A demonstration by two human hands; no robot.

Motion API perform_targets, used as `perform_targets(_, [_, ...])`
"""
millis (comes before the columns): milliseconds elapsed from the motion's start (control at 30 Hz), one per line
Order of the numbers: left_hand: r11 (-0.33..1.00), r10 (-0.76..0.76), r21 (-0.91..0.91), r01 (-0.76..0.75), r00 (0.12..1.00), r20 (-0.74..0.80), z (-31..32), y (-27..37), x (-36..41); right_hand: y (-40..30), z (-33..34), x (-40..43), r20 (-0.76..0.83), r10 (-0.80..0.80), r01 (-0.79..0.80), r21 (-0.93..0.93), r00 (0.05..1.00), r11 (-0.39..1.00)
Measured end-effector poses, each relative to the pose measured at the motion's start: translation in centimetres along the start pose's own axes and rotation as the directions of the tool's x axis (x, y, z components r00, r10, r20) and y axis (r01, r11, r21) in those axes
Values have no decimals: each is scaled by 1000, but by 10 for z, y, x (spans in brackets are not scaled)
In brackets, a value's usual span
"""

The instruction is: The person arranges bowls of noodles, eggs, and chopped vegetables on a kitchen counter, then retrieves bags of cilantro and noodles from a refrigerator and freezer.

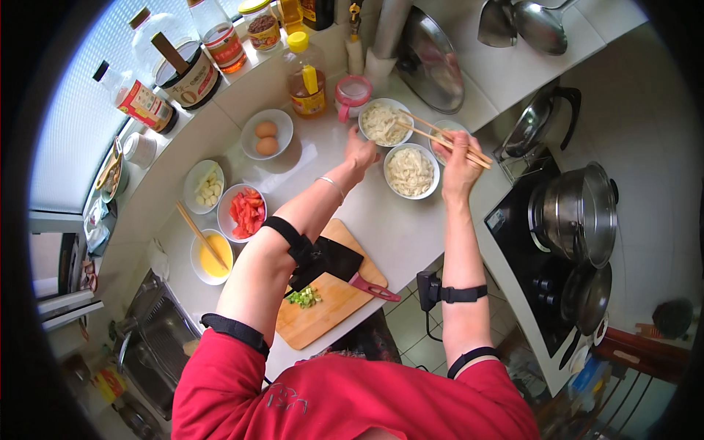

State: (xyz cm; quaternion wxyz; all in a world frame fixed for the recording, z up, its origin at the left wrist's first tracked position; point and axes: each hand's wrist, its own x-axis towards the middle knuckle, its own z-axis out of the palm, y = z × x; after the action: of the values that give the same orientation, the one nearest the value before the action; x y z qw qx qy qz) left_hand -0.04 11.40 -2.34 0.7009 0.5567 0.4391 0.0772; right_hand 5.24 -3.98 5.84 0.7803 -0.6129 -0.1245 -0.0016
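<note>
My right hand [462, 165] grips a pair of wooden chopsticks [434, 136], whose tips reach the noodles in the upper white bowl [385, 122]. At that bowl's lower left rim rests my left hand [360, 152], its fingers partly hidden by the hand itself. Just below stands a second white bowl of noodles [412, 171]. A third bowl [443, 132] lies partly behind my right hand; its contents are mostly hidden. Bowls of eggs [267, 137], garlic cloves [209, 193], cut tomato [246, 213] and beaten egg with chopsticks [213, 258] stand to the left.
Near me are a wooden cutting board [324, 316] with chopped scallion and a cleaver [335, 258]. A pink-lidded jar [353, 92], an oil bottle [306, 88] and a metal lid [432, 63] stand behind the noodles. A steel pot [572, 212] sits on the stove at right; a sink [157, 341] is lower left.
</note>
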Motion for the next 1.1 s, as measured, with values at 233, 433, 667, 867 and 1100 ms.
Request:
perform_targets(233, [991, -69, 119, 58, 994, 90, -18, -21, -25, -42, -71, -4, -163, -77, 44, -195, 984, 980])
perform_targets(433, [990, -83, 126, 64, 985, 152, -5, -38, -44, -2, -104, 4, -216, 5, -41, -164, 976, 986])
perform_targets(667, [993, -83, 96, 65, 977, 197, -5, -35, -49, 38, -117, 0, -477, 285, -166, 275, 832, 947])
perform_targets(867, [994, -69, 90, 54, 983, 168, -9, -32, -47, 10, -112, 3, -448, 262, -84, 379, 855, 922])
perform_targets(1100, [996, 47, -76, -41, 995, 88, -11, -12, -21, -51, -81, 3, -134, -103, 53, -334, 986, 941])
